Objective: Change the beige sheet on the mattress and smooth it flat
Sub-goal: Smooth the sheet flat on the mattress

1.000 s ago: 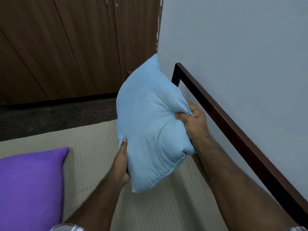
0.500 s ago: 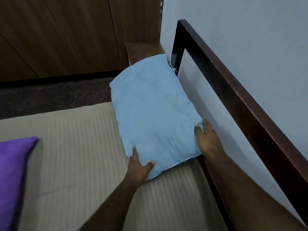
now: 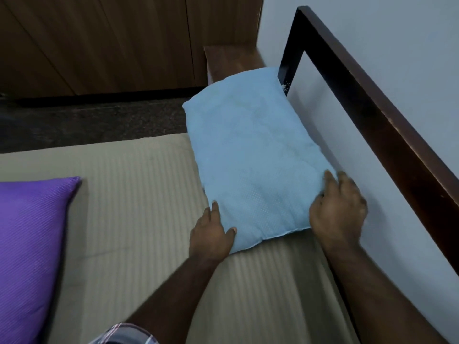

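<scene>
A beige striped sheet (image 3: pixel 139 194) covers the mattress. On it, against the headboard end, a light blue pillow (image 3: pixel 250 150) lies flat. My left hand (image 3: pixel 211 234) sits at the pillow's near left corner, its forefinger straight along the pillow's side and its thumb on top. My right hand (image 3: pixel 337 209) rests on the near right corner, fingers loosely bent over the pillow's edge by the wall. Neither hand lifts the pillow.
A purple pillow (image 3: pixel 29 244) lies on the sheet at the left. A dark wooden bed rail (image 3: pixel 387 125) runs along the pale wall on the right. Wooden wardrobe doors (image 3: pixel 99 40) and a dark floor (image 3: pixel 87 120) lie beyond the mattress edge.
The blue pillow, held upright in both hands a second ago, now lies flat on the sheet. Both hands have loosened and rest at its near corners.
</scene>
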Action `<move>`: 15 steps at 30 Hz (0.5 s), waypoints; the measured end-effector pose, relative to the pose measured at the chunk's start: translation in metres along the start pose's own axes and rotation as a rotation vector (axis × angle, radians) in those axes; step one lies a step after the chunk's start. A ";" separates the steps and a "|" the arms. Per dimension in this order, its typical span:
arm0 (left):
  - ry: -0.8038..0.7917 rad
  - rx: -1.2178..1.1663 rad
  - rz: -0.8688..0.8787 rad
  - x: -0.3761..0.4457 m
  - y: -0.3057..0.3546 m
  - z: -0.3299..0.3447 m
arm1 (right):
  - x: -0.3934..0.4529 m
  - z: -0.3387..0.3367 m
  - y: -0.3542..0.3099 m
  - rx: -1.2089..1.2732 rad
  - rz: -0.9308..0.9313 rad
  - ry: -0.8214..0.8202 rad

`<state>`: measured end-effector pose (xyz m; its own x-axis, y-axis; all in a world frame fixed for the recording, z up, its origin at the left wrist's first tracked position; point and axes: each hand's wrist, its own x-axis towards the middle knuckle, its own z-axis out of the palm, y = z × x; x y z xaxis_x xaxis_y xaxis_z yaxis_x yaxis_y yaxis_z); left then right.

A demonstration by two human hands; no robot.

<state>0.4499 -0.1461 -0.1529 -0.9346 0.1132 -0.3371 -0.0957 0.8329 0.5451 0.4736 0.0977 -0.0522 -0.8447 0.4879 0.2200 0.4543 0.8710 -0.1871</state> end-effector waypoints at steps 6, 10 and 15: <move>0.043 0.096 0.024 -0.029 -0.046 -0.066 | -0.089 0.018 -0.102 0.249 -0.092 -0.221; 0.116 0.197 -0.015 -0.057 -0.132 -0.129 | -0.184 0.039 -0.194 0.461 -0.059 -0.629; 0.260 0.357 -0.072 -0.101 -0.308 -0.236 | -0.323 0.062 -0.342 0.673 0.129 -1.018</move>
<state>0.4932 -0.5418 -0.1053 -0.9894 -0.0534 -0.1353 -0.0817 0.9736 0.2130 0.5740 -0.3616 -0.1184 -0.7768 0.0376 -0.6286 0.5692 0.4689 -0.6754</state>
